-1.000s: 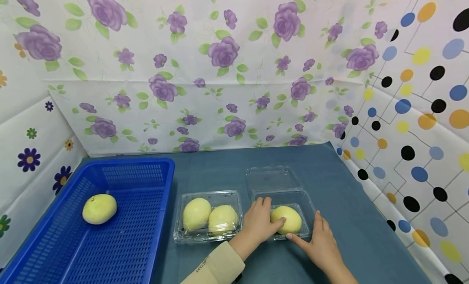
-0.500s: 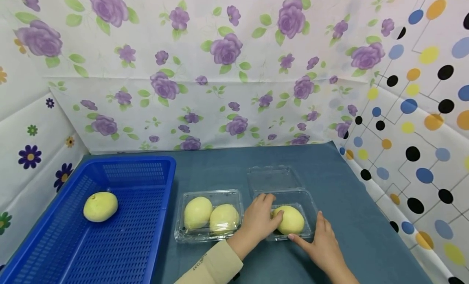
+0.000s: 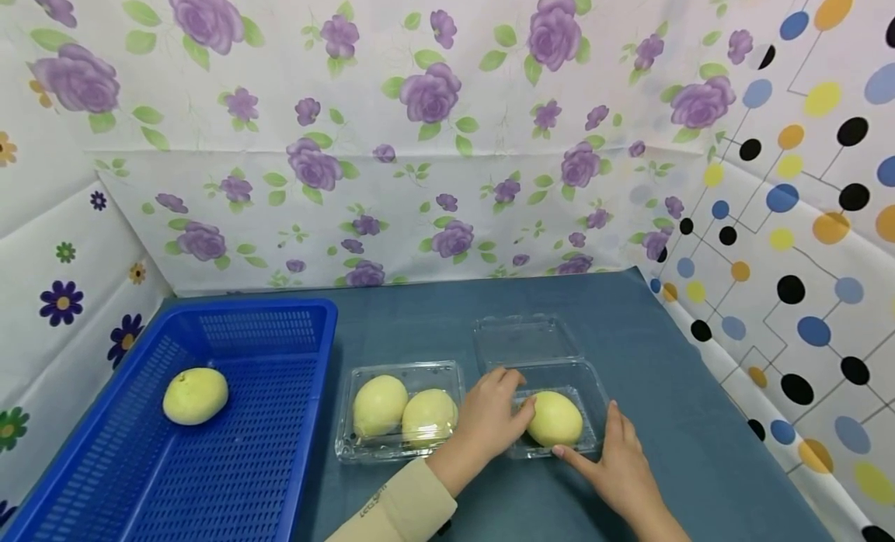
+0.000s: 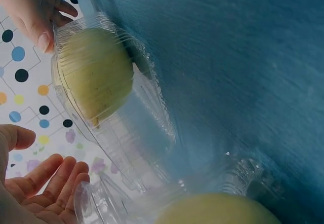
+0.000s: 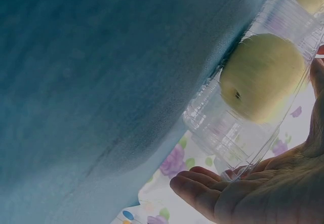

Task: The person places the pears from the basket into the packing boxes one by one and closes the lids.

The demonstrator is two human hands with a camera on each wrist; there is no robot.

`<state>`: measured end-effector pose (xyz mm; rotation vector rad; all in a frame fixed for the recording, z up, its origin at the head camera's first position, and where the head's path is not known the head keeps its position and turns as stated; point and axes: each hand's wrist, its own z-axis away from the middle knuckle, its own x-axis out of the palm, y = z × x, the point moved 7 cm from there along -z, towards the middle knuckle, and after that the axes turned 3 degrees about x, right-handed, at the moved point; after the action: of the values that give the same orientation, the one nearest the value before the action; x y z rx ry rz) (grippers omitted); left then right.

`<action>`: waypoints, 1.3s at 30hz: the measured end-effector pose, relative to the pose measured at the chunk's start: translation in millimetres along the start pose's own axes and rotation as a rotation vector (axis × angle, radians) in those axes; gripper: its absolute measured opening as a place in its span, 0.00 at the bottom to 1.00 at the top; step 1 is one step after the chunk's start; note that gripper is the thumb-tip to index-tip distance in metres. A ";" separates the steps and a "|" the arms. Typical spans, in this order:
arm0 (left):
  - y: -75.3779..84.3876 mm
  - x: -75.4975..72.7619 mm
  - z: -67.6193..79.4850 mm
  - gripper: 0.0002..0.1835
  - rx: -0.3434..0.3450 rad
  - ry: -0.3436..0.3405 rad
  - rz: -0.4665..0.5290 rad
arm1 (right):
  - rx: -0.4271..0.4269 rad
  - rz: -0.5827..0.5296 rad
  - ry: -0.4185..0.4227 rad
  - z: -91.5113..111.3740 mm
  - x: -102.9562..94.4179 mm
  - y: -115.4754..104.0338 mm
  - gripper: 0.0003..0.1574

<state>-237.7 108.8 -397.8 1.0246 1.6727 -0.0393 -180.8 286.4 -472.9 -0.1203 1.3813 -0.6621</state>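
In the head view, a pale yellow melon (image 3: 555, 419) sits in the right half of a clear plastic clamshell box (image 3: 593, 379), whose lid (image 3: 526, 338) is folded back. My left hand (image 3: 489, 411) hovers over the box's left side, thumb tip at the melon's left edge. Its fingers look loosely extended around nothing in the left wrist view, apart from the melon (image 4: 96, 72). On the other side, my right hand (image 3: 615, 468) rests against the box, thumb at the near rim and straight fingers along the right wall. The right wrist view shows that palm (image 5: 273, 193) flat beside the box.
Just left stands a second clear box (image 3: 341, 425), lid closed over two melons (image 3: 380, 404). A blue perforated basket (image 3: 323, 356) at the far left holds one melon (image 3: 196, 396). Patterned cloth (image 3: 433, 216) walls in the blue-grey table (image 3: 671, 371) at the back and sides.
My left thumb has drawn back leftward from the melon's surface. The right hand keeps its place at the box, and the view has shifted slightly.
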 end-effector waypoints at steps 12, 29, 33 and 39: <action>-13.9 -12.0 2.3 0.14 -0.083 0.009 0.045 | -0.002 -0.009 -0.010 0.3 -1.6 -2.6 0.79; -18.1 -34.4 2.2 0.13 -0.077 0.054 0.015 | -0.008 0.008 -0.001 0.0 -1.4 -1.3 0.80; -19.3 -40.9 2.4 0.13 -0.082 0.062 0.027 | -0.008 0.006 0.001 0.1 -0.6 -0.6 0.80; -24.3 -47.4 3.6 0.14 -0.102 0.061 0.016 | -0.001 -0.003 -0.004 -0.2 0.2 0.2 0.80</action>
<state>-250.1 63.5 -372.2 0.9700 1.7035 0.0877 -180.9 286.5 -473.2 -0.1240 1.3782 -0.6634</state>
